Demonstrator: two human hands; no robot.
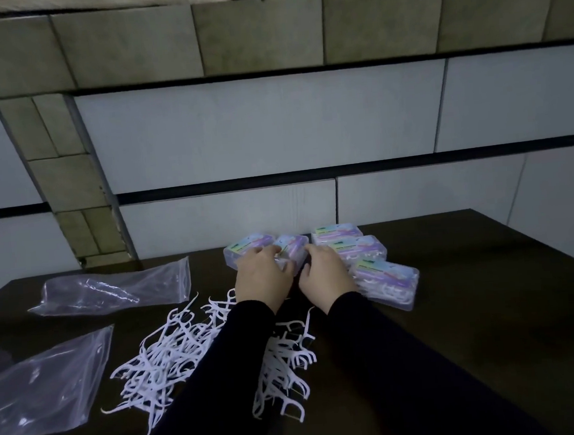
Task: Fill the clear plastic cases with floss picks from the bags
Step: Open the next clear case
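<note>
Both hands point(264, 275) point(324, 276) grasp case point(289, 248) at 12; three cases point(367, 252) filled, picks point(172, 350) left, bags point(112, 289) empty.

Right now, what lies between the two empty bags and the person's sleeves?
In the head view, loose floss picks lie piled between the bags and sleeves.

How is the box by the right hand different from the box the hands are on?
The near box lies by itself beside the right hand, with nothing touching its lid; the middle box sits between both hands, the left hand lying over it. The near box shows whole, with white picks visible through its side; the middle box is partly hidden. Both are clear cases with pastel labels on the dark table.
</note>
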